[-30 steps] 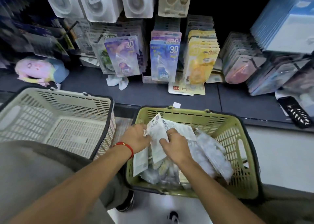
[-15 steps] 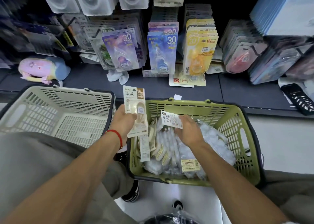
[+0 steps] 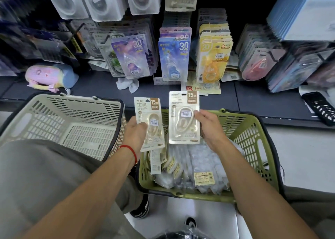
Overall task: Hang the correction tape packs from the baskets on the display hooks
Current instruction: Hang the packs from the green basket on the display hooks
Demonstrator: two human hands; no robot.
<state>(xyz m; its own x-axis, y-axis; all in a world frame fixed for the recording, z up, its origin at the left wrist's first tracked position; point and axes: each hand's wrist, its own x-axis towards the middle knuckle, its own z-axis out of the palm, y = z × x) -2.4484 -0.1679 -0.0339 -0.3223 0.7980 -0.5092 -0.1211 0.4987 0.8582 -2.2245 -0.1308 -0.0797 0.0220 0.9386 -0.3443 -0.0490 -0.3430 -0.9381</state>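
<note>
I see 2 baskets side by side below the shelf (image 3: 181,101); the white basket (image 3: 61,128) on my left shows only its slatted floor, while the green basket (image 3: 253,130) on my right holds a heap of beige tape packs (image 3: 170,166) standing on edge and clear bags (image 3: 208,168) piled toward its right side, 1 bag carrying a yellow label (image 3: 204,178). My left hand (image 3: 135,137) grips a beige pack (image 3: 150,123) marked 15M, thumb across its front, held upright over the green basket's left rim; my right hand (image 3: 208,128) pinches a 2nd pack (image 3: 184,117) of the same kind by its right edge, upright and a little higher, just beside the 1st, the 2 apart by a thin gap; both packs are lifted above the heap, not on any hook. A red cord (image 3: 130,150) circles the left wrist. On the display behind, hooks carry rows of packs: purple packs (image 3: 131,57) marked 30, blue packs (image 3: 175,59) marked 30, yellow packs (image 3: 213,61), and pink ones (image 3: 257,64) further right; white blister packs (image 3: 107,1) hang above. A pastel plush (image 3: 49,77) lies on the shelf at left; a crumpled white scrap (image 3: 127,84) sits under the purple row.
</note>
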